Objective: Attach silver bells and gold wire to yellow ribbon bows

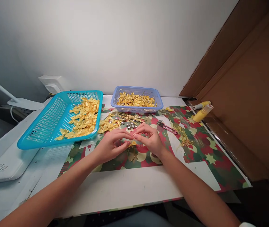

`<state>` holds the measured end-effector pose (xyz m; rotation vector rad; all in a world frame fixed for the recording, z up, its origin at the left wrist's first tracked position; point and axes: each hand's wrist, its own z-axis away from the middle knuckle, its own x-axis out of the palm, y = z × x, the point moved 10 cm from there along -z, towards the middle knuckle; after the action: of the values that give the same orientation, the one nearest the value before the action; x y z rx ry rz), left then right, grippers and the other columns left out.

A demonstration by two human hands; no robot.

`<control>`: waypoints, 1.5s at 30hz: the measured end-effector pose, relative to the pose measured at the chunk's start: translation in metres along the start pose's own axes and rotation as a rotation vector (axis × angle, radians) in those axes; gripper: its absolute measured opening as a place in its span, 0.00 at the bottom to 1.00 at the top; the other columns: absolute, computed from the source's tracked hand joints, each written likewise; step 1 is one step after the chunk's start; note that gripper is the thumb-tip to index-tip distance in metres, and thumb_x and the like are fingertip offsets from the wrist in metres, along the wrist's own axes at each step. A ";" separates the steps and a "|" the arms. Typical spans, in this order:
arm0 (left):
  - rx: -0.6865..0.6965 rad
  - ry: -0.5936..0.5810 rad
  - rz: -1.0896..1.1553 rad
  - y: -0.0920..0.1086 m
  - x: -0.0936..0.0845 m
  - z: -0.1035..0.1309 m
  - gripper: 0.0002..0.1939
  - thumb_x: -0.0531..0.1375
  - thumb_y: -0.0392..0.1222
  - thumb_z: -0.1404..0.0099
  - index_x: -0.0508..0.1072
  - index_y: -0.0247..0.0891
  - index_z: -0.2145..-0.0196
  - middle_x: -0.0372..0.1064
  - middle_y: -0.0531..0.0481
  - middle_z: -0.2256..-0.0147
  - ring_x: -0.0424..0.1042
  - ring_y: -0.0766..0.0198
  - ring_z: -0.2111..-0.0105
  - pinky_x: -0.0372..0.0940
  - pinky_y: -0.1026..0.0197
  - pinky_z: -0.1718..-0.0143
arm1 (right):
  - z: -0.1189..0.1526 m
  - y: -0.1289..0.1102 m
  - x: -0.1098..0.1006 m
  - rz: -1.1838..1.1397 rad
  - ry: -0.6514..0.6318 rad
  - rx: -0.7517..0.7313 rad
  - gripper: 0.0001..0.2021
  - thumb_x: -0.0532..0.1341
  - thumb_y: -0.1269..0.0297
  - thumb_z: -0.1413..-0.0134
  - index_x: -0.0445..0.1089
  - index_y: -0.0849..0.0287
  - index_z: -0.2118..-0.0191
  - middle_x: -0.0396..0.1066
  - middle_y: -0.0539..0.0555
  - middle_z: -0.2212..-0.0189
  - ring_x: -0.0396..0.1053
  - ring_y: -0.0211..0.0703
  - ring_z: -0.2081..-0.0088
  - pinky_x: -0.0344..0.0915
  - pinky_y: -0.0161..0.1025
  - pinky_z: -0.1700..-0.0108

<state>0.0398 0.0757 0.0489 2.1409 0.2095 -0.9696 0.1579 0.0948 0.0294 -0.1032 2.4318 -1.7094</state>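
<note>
My left hand and my right hand meet at the fingertips over the patterned sheet. The right thumb and index finger are pinched together. Left fingers reach to the same spot, the thumb lower. Whatever lies between the fingertips is too small to make out. Just below them is a yellow satin bow, close to the left thumb tip, with a thin gold cord loop in front of it. Beyond the hands lie small silver bells, a bundle of gold ties and a pile of yellow bows.
A turquoise basket of bows stands left, partly over a white device with a digital display. Behind is a blue-violet basket of bows. To the right are thread snips, gold cord pieces, yellow thread spools and a cardboard wall.
</note>
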 end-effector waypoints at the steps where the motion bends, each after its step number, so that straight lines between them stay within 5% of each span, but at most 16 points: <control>1: 0.031 0.001 -0.010 0.002 0.001 0.001 0.06 0.59 0.38 0.36 0.76 0.40 0.65 0.77 0.51 0.65 0.72 0.63 0.64 0.66 0.60 0.61 | 0.000 -0.001 -0.001 0.000 0.000 0.004 0.03 0.65 0.66 0.53 0.72 0.55 0.75 0.68 0.50 0.71 0.66 0.41 0.65 0.62 0.40 0.61; 7: 0.340 0.097 -0.392 0.036 0.003 0.015 0.04 0.61 0.36 0.37 0.75 0.42 0.68 0.78 0.54 0.67 0.65 0.64 0.71 0.60 0.60 0.69 | -0.003 -0.004 -0.008 -0.047 0.029 -0.024 0.04 0.65 0.67 0.53 0.71 0.55 0.76 0.67 0.50 0.72 0.64 0.42 0.65 0.60 0.40 0.64; 11: 0.488 0.020 -0.609 0.048 0.013 0.023 0.04 0.60 0.36 0.37 0.75 0.43 0.67 0.78 0.55 0.60 0.66 0.62 0.68 0.59 0.57 0.67 | -0.005 -0.004 -0.019 -0.071 0.088 -0.047 0.05 0.64 0.68 0.52 0.70 0.55 0.76 0.65 0.49 0.73 0.63 0.40 0.67 0.58 0.40 0.65; 14: 0.430 -0.071 -0.515 0.041 0.010 0.020 0.04 0.60 0.40 0.37 0.76 0.45 0.67 0.76 0.54 0.55 0.67 0.59 0.63 0.60 0.56 0.62 | -0.006 -0.003 -0.024 -0.077 0.116 -0.049 0.05 0.64 0.68 0.51 0.69 0.55 0.76 0.65 0.48 0.73 0.61 0.39 0.68 0.56 0.39 0.67; 18: 0.152 0.011 -0.240 0.020 -0.010 0.000 0.05 0.60 0.42 0.37 0.76 0.42 0.66 0.74 0.49 0.55 0.68 0.58 0.59 0.61 0.54 0.56 | -0.005 -0.005 -0.024 -0.063 0.120 -0.063 0.05 0.64 0.67 0.52 0.69 0.55 0.76 0.65 0.48 0.74 0.61 0.39 0.69 0.56 0.39 0.66; 25: -0.066 -0.144 -0.045 0.000 0.018 -0.023 0.09 0.60 0.46 0.36 0.77 0.42 0.70 0.74 0.50 0.64 0.68 0.59 0.63 0.61 0.54 0.57 | -0.006 -0.007 -0.023 -0.028 0.115 -0.065 0.05 0.63 0.65 0.52 0.69 0.55 0.76 0.65 0.49 0.74 0.62 0.40 0.68 0.58 0.39 0.65; 35: -0.087 -0.235 -0.017 -0.025 0.029 -0.010 0.12 0.58 0.48 0.35 0.79 0.43 0.69 0.68 0.49 0.62 0.65 0.59 0.60 0.59 0.54 0.53 | -0.010 0.014 -0.050 -0.123 0.289 0.035 0.07 0.62 0.60 0.52 0.67 0.56 0.75 0.62 0.47 0.76 0.58 0.37 0.72 0.57 0.37 0.68; 45: 0.008 -0.310 -0.115 -0.017 0.028 -0.007 0.10 0.57 0.44 0.34 0.78 0.44 0.69 0.65 0.47 0.54 0.59 0.55 0.55 0.57 0.49 0.49 | -0.011 0.016 -0.068 -0.173 0.407 0.058 0.07 0.63 0.60 0.56 0.67 0.56 0.75 0.63 0.48 0.76 0.60 0.38 0.70 0.60 0.37 0.64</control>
<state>0.0562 0.0880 0.0222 1.9703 0.1771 -1.3547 0.2236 0.1210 0.0247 0.0493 2.7196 -2.0477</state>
